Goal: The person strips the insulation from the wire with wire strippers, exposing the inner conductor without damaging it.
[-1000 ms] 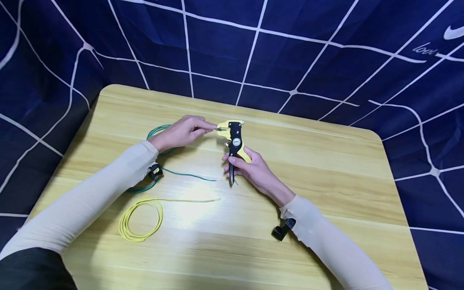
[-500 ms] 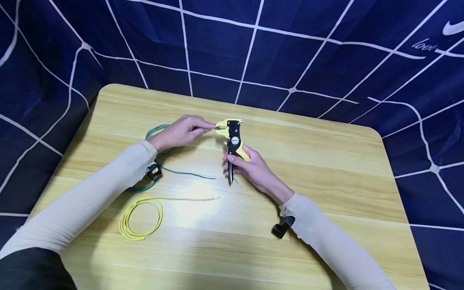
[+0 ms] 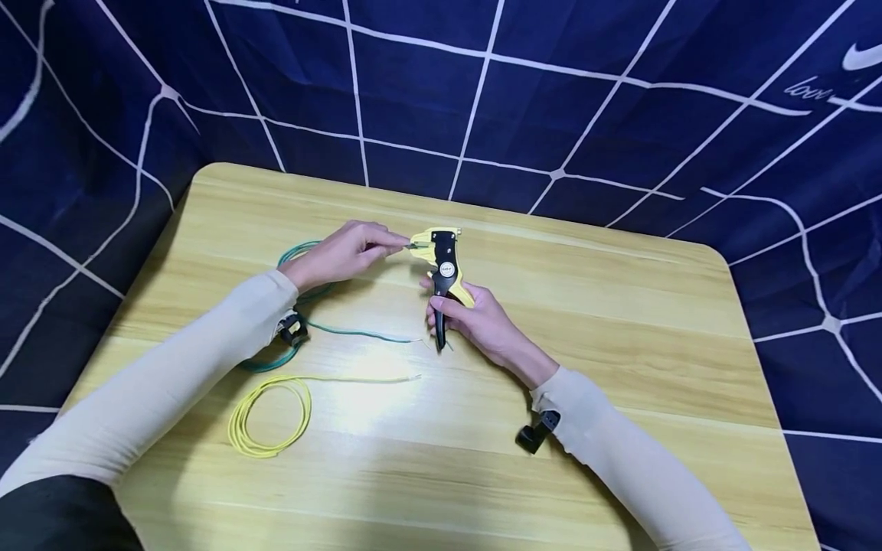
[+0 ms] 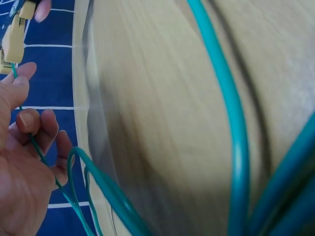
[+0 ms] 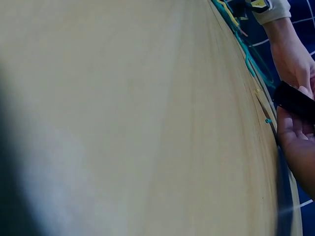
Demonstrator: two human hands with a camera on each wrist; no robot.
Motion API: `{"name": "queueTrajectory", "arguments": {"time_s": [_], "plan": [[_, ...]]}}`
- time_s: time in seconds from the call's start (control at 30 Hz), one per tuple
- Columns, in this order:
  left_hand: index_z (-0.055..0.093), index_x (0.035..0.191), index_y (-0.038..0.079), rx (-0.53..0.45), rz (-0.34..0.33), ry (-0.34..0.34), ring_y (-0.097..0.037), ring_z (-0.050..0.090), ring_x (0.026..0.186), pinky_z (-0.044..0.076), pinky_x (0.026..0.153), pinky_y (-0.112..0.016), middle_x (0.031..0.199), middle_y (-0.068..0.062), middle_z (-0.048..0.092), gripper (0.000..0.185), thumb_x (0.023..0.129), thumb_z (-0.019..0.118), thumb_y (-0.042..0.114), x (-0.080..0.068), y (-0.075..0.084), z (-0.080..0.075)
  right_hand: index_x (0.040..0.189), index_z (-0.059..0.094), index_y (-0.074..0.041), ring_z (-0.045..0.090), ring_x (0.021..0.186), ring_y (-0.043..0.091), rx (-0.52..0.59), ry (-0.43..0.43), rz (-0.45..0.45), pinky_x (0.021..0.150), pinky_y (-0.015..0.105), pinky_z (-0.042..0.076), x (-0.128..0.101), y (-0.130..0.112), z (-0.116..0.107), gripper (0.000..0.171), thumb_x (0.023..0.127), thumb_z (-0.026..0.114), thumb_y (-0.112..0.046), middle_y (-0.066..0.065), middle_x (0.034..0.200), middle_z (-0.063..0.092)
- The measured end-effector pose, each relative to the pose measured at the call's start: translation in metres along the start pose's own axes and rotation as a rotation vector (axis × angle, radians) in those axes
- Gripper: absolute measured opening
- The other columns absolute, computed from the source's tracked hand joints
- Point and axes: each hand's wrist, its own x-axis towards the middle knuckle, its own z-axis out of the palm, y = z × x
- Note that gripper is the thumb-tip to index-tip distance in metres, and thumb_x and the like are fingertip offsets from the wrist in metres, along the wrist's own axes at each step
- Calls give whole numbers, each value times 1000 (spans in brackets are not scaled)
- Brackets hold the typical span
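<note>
the right hand [image 3: 482, 321] grips the black handles of a yellow-and-black wire stripper [image 3: 443, 269], held upright above the pale wooden tabletop [image 3: 620, 321]. the left hand [image 3: 344, 251] pinches the end of a thin green wire [image 3: 344, 330] at the stripper's head; its coil lies under the left wrist. a coiled yellow wire [image 3: 269, 417] lies nearer the person.

Yellow wire coil [image 3: 269, 417] lay on the wooden table [image 3: 620, 321], toward its near-left part, loose tail running right toward the table's middle. Navy cloth with white grid lines [image 3: 551, 99] hung behind and around the table's far and side edges, white logo at top right.
</note>
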Motion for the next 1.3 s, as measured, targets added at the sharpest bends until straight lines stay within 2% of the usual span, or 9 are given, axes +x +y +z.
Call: {"name": "queueTrajectory", "arguments": {"time_s": [0.13, 0.37, 0.53, 0.9, 1.17, 1.3], "plan": [[74, 139, 2, 1, -16, -5, -27, 67, 102, 53, 90, -42, 132, -16, 74, 31, 110, 63, 0, -4, 1, 1, 137, 62, 15, 66, 84, 21, -14, -3, 18, 79, 34, 60, -1, 2, 1, 34, 110, 63, -6, 12, 97, 69], [75, 137, 1, 6, -25, 13, -25, 66, 100, 53, 88, -43, 132, -16, 75, 31, 109, 63, -2, -9, 4, -1, 129, 57, 20, 62, 77, 20, -43, -7, -6, 73, 34, 59, 1, 4, 7, 37, 112, 63, -13, 10, 89, 65], [75, 137, 1, 0, -6, 1, -24, 67, 103, 53, 91, -42, 133, -16, 74, 31, 108, 63, -4, -7, 4, 0, 125, 59, 18, 60, 72, 19, -65, 35, -2, 68, 32, 58, -1, 3, 8, 34, 111, 65, -13, 9, 85, 63], [74, 137, -1, 0, 3, -13, -25, 66, 102, 54, 92, -43, 134, -17, 73, 33, 108, 60, -3, -8, 6, -2, 131, 58, 17, 63, 74, 20, -118, 22, -13, 71, 34, 61, -4, 0, 8, 38, 111, 65, -14, 9, 87, 66], [73, 137, -2, -16, 9, -34, -28, 65, 95, 52, 83, -38, 133, -19, 73, 33, 107, 58, -4, -10, 6, -4, 134, 58, 17, 64, 75, 19, -148, 11, -22, 71, 33, 60, -4, 0, 6, 38, 111, 64, -12, 8, 86, 67], [73, 138, -2, -14, 15, -37, -30, 65, 92, 51, 80, -37, 132, -19, 74, 34, 108, 58, -2, -9, 6, -5, 128, 57, 19, 62, 72, 19, -126, -1, -35, 68, 33, 59, -3, 0, 5, 35, 111, 64, -11, 9, 84, 65]]}}
